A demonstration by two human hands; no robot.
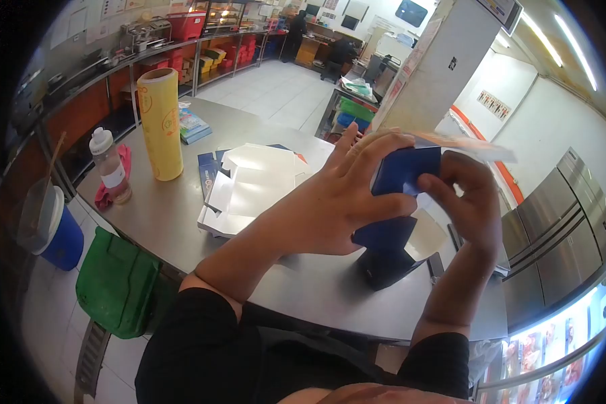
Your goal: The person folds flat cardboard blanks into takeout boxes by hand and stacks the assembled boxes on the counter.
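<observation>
My left hand [347, 192] and my right hand [471, 202] hold a dark blue cardboard box [404, 172] up above the table. The fingers of my left hand wrap over its near side. On the right, my right thumb and curled fingers pinch its edge. A pale flap with an orange print sticks out at the top. Below my hands, a dark blue box with a white inside [427, 239] rests on the table; my left hand partly hides it. Left of my hands lie white-lined open cardboard boxes [256, 185], with dark blue cardboard beneath them.
On the steel table [303, 283] stand a yellow roll of wrap [160, 124], a clear bottle [111, 168] and a pink cloth [101, 196]. A green bin [114, 283] and a blue bucket [64, 232] are at the left. Two people in dark clothes are far back.
</observation>
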